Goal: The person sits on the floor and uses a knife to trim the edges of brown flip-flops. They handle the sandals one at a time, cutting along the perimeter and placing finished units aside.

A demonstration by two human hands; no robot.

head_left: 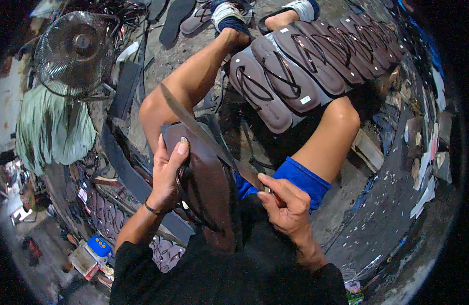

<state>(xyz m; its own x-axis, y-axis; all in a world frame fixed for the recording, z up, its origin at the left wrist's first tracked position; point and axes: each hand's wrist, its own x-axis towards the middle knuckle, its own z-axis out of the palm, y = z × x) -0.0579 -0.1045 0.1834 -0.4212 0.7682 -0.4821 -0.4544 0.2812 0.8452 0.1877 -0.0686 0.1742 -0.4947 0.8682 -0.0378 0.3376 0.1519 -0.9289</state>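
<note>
In my left hand point(165, 175) is a brown flip-flop point(208, 180), gripped at its upper end with the thumb pressed flat on top. Its dark strap hangs on the left side, and its lower end rests against my black shirt. My right hand point(288, 206) is closed round the handle of a long-bladed knife point(181, 109). The blade slants up and left along the flip-flop's right edge, its tip reaching past the top. Whether the edge is cutting in cannot be made out. Most of the handle is hidden by my fingers.
A long row of finished-looking brown flip-flops point(315, 61) lies at the upper right, just past my knee. A fan point(74, 53) stands at the upper left above a pale green cloth point(54, 124). Dark sheet strips point(125, 157) and scraps litter the floor. A blue box point(98, 247) sits lower left.
</note>
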